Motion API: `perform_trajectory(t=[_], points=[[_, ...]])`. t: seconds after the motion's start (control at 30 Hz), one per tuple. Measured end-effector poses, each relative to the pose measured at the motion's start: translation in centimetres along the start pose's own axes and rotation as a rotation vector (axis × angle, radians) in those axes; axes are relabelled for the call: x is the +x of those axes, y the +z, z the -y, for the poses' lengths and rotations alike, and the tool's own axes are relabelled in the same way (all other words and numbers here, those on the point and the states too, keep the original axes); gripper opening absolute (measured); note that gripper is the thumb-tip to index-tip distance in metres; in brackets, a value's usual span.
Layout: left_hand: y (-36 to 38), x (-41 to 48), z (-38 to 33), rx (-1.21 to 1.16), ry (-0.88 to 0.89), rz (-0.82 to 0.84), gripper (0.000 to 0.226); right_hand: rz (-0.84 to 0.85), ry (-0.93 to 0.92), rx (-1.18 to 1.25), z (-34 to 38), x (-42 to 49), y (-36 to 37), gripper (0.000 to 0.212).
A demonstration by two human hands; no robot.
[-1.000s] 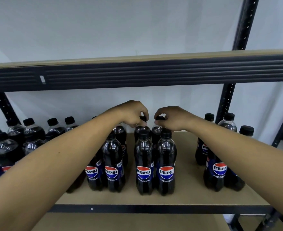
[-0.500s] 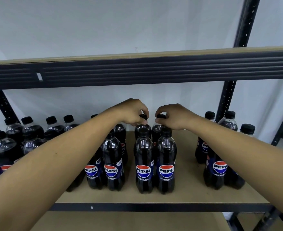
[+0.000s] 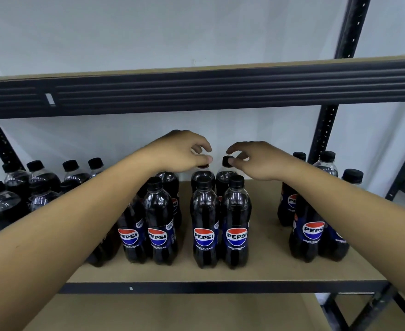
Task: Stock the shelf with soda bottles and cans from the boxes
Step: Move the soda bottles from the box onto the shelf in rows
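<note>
Left hand and right hand: fingers loosened above 2 rear bottle caps, gripping nothing, probably aligning rows.

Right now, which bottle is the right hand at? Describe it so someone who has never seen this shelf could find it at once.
Look at the middle shelf board, at the centre block of four Pepsi bottles standing two by two. The bottle is the back right one of that block, behind the front right bottle. It alone has its black cap showing at the right hand thumb tip.
</note>
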State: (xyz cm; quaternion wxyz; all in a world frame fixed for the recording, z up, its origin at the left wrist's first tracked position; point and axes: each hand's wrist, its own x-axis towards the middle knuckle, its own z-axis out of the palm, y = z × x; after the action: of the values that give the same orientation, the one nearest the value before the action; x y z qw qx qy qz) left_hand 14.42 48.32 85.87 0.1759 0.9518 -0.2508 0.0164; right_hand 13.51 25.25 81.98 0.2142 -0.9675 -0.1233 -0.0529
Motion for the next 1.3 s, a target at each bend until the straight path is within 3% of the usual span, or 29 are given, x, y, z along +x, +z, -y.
perform_trajectory(t=[0.13, 0.3, 0.4, 0.57, 1.13, 1.3], points=[[-0.6, -2.6, -0.9, -0.054, 0.064, 0.117, 0.023, -0.027, -0.038, 0.074, 0.9, -2.8, -1.5, 0.036], [0.6, -3.7, -1.0, 0.037, 0.06, 0.284, 0.05, 0.221, 0.02, 0.146, 1.3, -5.3, -1.2, 0.045], [1.3, -3.5, -1.0, 0.02, 0.053, 0.244, 0.042, 0.214, 0.019, 0.285, 0.6, -5.4, 0.2, 0.047], [1.8, -3.3, -1.1, 0.003, 0.042, 0.185, 0.033, 0.143, 0.006, 0.388, 0.1, -5.1, 1.2, 0.033], [1.3, -3.0, -0.1, 0.058, 0.089, 0.181, 0.038, 0.095, 0.025, 0.293, 0.9, -4.9, 1.4, 0.042], [0.9, -3.0, -0.1, 0.021, 0.156, 0.157, 0.039, 0.056, 0.026, 0.154, 1.4, -6.0, 0.7, 0.054]])
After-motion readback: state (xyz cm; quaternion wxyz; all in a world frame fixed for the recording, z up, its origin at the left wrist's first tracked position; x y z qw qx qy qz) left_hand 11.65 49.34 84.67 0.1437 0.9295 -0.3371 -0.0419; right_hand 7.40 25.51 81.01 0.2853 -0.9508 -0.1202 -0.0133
